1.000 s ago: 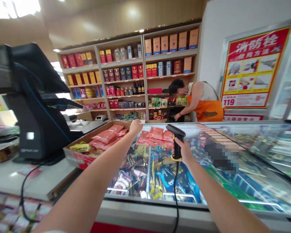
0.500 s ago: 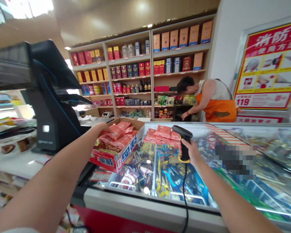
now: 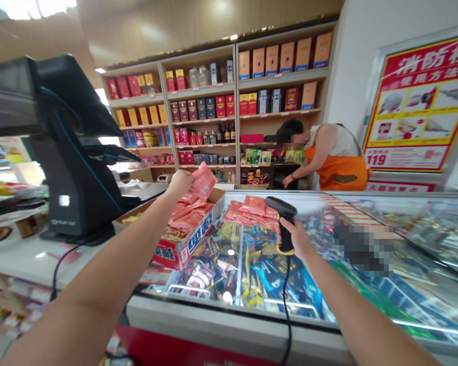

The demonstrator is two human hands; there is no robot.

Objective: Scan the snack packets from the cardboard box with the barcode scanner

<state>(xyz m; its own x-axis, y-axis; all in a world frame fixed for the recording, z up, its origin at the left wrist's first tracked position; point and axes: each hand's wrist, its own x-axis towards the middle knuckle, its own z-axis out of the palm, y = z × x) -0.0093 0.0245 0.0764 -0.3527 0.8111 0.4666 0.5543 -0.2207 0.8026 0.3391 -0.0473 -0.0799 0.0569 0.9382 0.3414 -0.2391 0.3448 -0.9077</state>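
Observation:
My left hand (image 3: 181,182) is closed on a small orange-red snack packet (image 3: 203,181), held up above an open cardboard box (image 3: 196,243). Several like packets (image 3: 188,217) fill the box, which has red and white sides. In my right hand (image 3: 298,237) is a black and yellow barcode scanner (image 3: 284,223), gripped by its handle, with its cable hanging down the front. Just left of the scanner, a loose pile of the same packets (image 3: 251,210) lies on the freezer's glass top.
Beneath the glass of the chest freezer (image 3: 229,316) are colourful ice cream packs. A black checkout terminal (image 3: 76,168) stands at left. Behind, a person in an orange apron (image 3: 341,165) bends by shelves (image 3: 198,122) of boxed goods. A red poster (image 3: 423,101) hangs at right.
My left hand has risen out of the box with one packet in its fingers. The scanner stays in my right hand at much the same place.

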